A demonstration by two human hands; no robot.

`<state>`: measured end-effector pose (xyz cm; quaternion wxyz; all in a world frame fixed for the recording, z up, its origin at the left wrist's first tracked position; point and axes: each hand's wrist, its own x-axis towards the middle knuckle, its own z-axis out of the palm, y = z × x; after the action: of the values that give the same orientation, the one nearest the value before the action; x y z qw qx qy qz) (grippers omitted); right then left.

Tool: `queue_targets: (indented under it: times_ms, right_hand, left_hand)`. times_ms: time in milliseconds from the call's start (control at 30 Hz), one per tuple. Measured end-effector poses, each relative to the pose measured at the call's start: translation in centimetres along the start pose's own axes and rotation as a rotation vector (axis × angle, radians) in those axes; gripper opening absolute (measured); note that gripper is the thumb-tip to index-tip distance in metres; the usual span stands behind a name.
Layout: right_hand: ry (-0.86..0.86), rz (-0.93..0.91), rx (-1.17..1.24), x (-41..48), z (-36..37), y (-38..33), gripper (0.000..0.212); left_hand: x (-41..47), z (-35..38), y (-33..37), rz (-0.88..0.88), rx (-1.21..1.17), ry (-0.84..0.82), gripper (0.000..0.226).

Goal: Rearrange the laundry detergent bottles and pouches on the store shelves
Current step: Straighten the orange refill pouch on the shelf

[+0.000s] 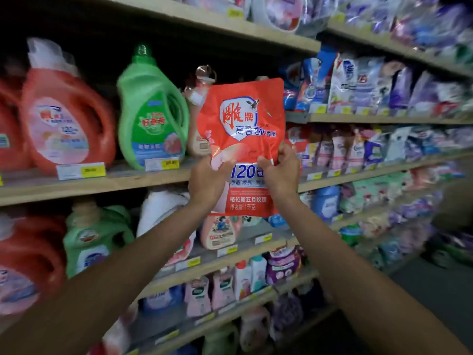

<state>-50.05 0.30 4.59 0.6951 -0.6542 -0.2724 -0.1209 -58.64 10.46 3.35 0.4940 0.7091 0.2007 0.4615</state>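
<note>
Now both hands hold a red detergent pouch (242,139) upright before the shelves.
Left hand (208,179) and right hand (281,172) fingers pinch its lower half — long axis vertical, green bottle (151,111) just left.

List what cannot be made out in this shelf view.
- Head view: the pale bottle is half hidden behind the red pouch.
- The yellow price tags are too blurred to read.
- The left hand and right hand cover part of the pouch's lower print.
- The bags at far right are blurred.
</note>
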Motion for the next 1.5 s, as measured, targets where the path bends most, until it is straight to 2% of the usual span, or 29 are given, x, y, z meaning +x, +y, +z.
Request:
queue_targets:
  times_ms: [133,267,467,567,667,900,1067,1133,1233,1300,1367,1500]
  right_hand:
    - [0.051,-0.009,-0.030,3.2,-5.6,4.0,0.017]
    - [0.111,0.005,-0.085,7.5,-10.5,8.6,0.016]
    - [0.162,0.032,-0.137,18.0,-16.6,16.1,0.021]
    - [0.166,0.062,-0.186,23.2,-18.7,19.3,0.017]
    - [0.166,0.080,-0.215,27.7,-20.0,22.0,0.020]
    - [0.117,0.145,-0.199,35.6,-21.0,28.4,0.018]
    - [0.049,0.183,-0.193,40.8,-20.8,33.2,0.019]
    - [0.011,0.188,-0.180,42.9,-20.3,35.1,0.015]
    - [-0.072,0.199,-0.116,46.2,-19.4,36.9,0.021]
    - [-0.120,0.172,-0.127,48.4,-18.6,38.0,0.011]
    - [-0.169,0.142,-0.092,50.6,-17.6,38.9,0.010]
    - [-0.266,0.096,-0.042,53.3,-16.3,40.5,0.035]
  left_hand:
    - [-0.4,7.7,-0.8,-0.049,-0.018,-0.056,0.023]
    - [0.8,16.1,-2.2,-0.026,-0.041,-0.110,0.019]
    - [5.3,29.9,-4.5,-0.024,-0.087,-0.195,0.007]
    - [8.2,35.9,-5.6,-0.048,-0.108,-0.216,0.016]
    - [10.7,40.7,-6.6,-0.070,-0.107,-0.240,0.010]
    - [16.0,48.4,-9.8,-0.111,-0.077,-0.229,0.012]
    - [19.5,52.8,-12.5,-0.112,0.025,-0.157,0.019]
    - [20.8,54.1,-13.4,-0.109,0.058,-0.133,0.018]
    - [23.1,55.7,-14.3,-0.110,0.072,-0.099,0.014]
    - [24.6,56.6,-14.7,-0.122,0.075,-0.046,0.012]
    - [26.0,57.3,-15.1,-0.145,0.075,0.031,0.015]
    - [27.5,58.5,-15.3,-0.220,0.146,0.148,0.038]
